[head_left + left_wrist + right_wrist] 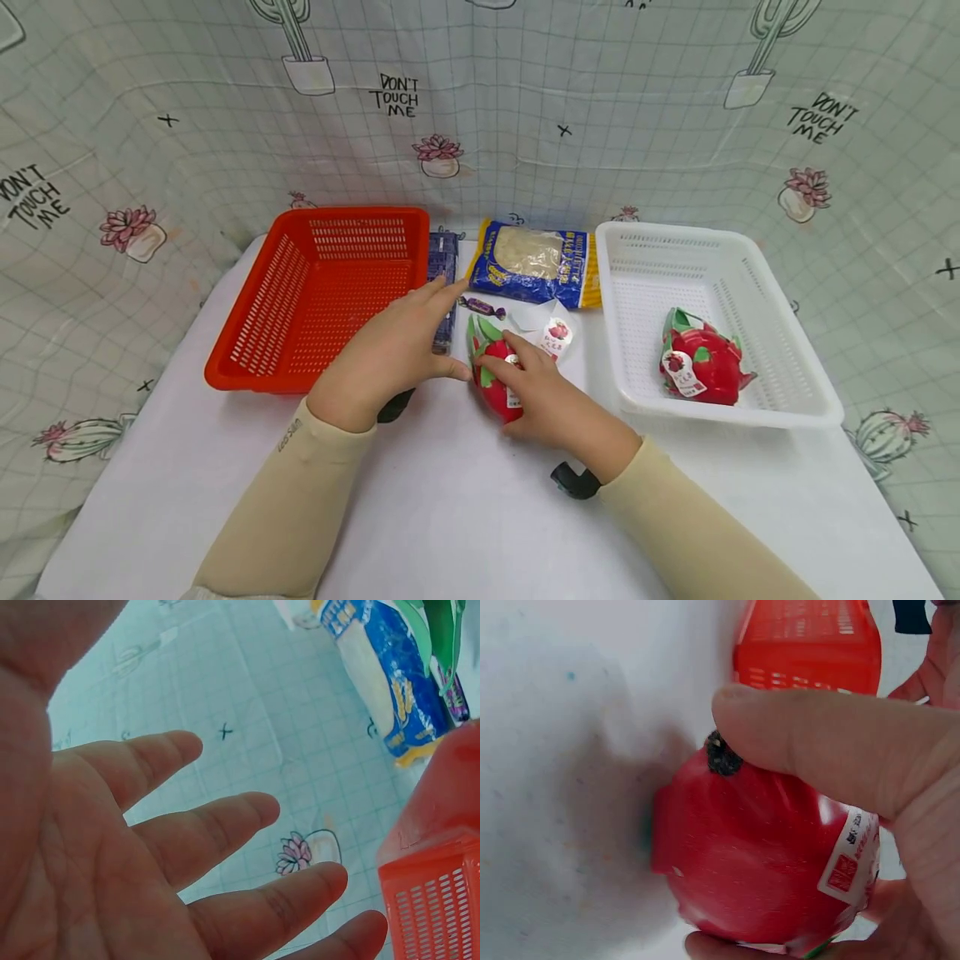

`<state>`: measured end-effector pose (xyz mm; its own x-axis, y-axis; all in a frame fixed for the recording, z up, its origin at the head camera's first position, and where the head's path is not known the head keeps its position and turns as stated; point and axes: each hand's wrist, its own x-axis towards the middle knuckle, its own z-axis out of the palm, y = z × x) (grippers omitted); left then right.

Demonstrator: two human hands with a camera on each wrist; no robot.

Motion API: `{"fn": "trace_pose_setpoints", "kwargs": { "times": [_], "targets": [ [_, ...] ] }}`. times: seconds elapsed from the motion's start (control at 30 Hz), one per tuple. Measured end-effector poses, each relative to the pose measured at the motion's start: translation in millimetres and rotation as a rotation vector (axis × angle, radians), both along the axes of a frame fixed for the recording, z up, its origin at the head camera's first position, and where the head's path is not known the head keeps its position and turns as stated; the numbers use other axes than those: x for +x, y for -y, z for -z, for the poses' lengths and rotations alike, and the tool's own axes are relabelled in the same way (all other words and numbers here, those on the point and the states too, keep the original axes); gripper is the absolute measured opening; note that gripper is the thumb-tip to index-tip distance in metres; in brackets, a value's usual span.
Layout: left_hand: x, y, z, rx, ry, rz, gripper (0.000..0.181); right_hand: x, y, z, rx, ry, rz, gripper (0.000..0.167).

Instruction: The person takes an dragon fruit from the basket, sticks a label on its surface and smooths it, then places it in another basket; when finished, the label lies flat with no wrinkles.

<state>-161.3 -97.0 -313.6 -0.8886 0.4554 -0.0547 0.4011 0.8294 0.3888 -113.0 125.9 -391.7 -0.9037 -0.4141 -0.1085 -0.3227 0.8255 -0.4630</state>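
My right hand (551, 404) grips a red dragon fruit (495, 398) with green leaf tips, on the white table. In the right wrist view, the thumb lies by the dark stem spot of the dragon fruit (742, 855), and other fingers wrap its far side. My left hand (390, 354) hovers left of the fruit, between it and the red basket (330, 218). Its fingers are spread and hold nothing, as the left wrist view shows of the hand (150, 855). A small purple-wrapped candy (482, 307) lies just beyond the fruit.
A second dragon fruit (716, 367) sits in the white basket (731, 417) at right. Behind the hands lie a blue and yellow bag (532, 258) and a dark blue package (442, 258). White paper with a fruit label (557, 333) lies by the right hand.
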Motion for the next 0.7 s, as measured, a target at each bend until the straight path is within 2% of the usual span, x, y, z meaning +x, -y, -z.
{"fn": "trace_pose_setpoints", "kwargs": {
  "times": [0.17,0.3,0.43,0.53,0.63,0.7],
  "targets": [
    [0.8,0.3,-1.0,-0.01,-0.01,-0.003,0.112,3.8,-4.3,3.8,-0.055,-0.068,-0.008,0.091],
    [1.7,0.0,-2.0,-0.017,-0.023,-0.017,0.105,12.7,-12.0,-1.6,-0.118,-0.104,0.019,0.09],
    [2.7,-4.5,-0.7,0.007,-0.024,-0.037,0.103,27.1,-25.5,-15.4,-0.182,-0.109,0.073,0.091],
    [3.1,-12.9,2.1,0.058,-0.022,-0.046,0.103,39.3,-41.6,-29.6,-0.206,-0.127,0.127,0.094],
    [3.8,-26.3,10.4,0.153,0.014,-0.03,0.102,50.2,-60.8,-47.6,-0.205,-0.168,0.185,0.099],
    [5.1,-39.6,20.8,0.227,0.073,-0.005,0.102,55.0,-74.2,-61.1,-0.186,-0.203,0.218,0.102]
  ]
}}
